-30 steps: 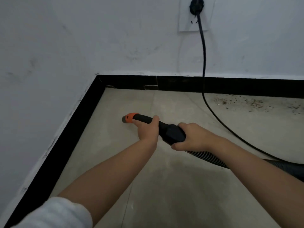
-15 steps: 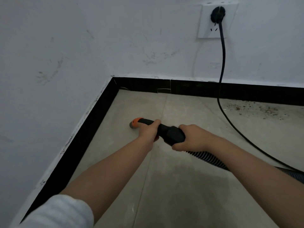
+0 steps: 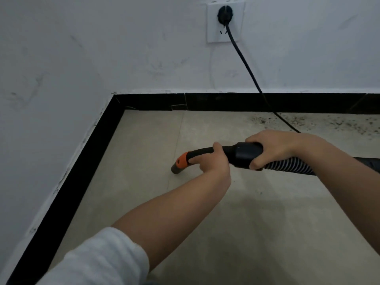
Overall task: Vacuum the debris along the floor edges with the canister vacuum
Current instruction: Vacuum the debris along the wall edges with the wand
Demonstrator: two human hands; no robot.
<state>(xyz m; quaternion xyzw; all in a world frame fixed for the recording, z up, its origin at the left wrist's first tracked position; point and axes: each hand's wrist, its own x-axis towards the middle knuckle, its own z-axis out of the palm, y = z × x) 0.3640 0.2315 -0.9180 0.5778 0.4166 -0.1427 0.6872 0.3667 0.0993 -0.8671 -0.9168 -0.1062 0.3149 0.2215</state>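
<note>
I see both hands clamped on the vacuum's black wand: the left hand (image 3: 213,161) curls round the narrow curved black tube (image 3: 202,151) just behind its orange collar (image 3: 183,160), and the right hand (image 3: 273,148) grasps the thicker black cuff (image 3: 245,154) where the ribbed black-and-white hose (image 3: 287,165) joins it. From the left, I note the white painted wall (image 3: 51,89), then the glossy black skirting board (image 3: 82,153) that turns the corner and runs along the far wall. The grey round nozzle tip (image 3: 176,169) points down at the beige tiled floor (image 3: 205,233), apart from the skirting. Above, a black plug (image 3: 225,14) sits in a white wall socket (image 3: 213,33), its black power cord (image 3: 246,66) dropping to the floor. Far right, dark speckled debris (image 3: 339,124) lies scattered along the floor edge, well apart from the nozzle.
</note>
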